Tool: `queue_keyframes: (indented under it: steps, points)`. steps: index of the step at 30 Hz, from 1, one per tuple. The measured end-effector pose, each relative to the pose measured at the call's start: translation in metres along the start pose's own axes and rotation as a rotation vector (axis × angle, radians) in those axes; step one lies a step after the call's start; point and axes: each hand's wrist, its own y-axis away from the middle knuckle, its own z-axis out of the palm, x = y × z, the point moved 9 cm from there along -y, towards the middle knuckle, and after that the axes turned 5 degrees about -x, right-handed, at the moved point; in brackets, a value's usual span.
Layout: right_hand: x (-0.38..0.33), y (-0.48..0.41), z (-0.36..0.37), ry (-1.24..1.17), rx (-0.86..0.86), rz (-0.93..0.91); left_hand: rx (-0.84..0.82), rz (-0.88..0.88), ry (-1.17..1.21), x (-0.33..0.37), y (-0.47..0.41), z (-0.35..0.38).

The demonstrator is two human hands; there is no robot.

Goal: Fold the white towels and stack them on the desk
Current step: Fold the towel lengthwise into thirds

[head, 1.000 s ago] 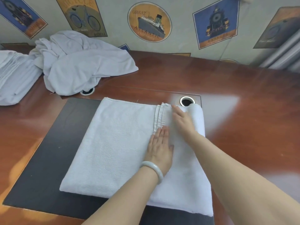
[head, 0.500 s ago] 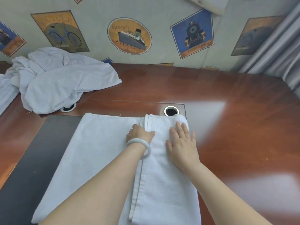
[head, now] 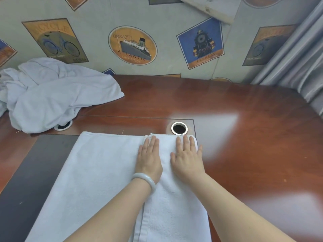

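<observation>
A white towel (head: 97,172) lies flat on the dark desk mat (head: 26,180), its right part folded over into a narrower strip. My left hand (head: 148,159), with a pale bangle on the wrist, presses flat on the left side of that folded strip near its far end. My right hand (head: 187,159) lies flat beside it, fingers straight, on the strip's right side. A heap of unfolded white towels (head: 52,95) sits at the back left of the desk (head: 253,137).
A round cable hole (head: 179,128) opens in the desk just beyond the towel's far edge; a second cable hole (head: 63,126) is partly under the heap. A papered wall (head: 157,23) backs the desk and grey curtains (head: 297,67) hang at the right.
My left hand has uncurled from the fold's edge and now lies flat on the strip. Both hands have slid toward the towel's far edge. The camera has tilted up and right.
</observation>
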Motion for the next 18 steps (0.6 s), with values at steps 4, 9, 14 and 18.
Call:
queue_keyframes:
  steps: [4,9,14,18]
  points:
    - [-0.001,-0.002,0.001,0.025,0.052,0.003,0.099,0.062,0.017,-0.013,0.006,0.009]
    - [0.014,0.005,0.007,-0.127,0.100,-0.069,0.117,0.092,-0.005,-0.013,0.008,0.010]
    - [0.015,0.003,0.002,-0.219,0.023,-0.004,0.125,0.092,0.024,-0.012,0.010,0.005]
    - [0.021,0.010,0.001,-0.178,0.127,0.082,0.113,0.094,0.044,-0.011,0.009,0.004]
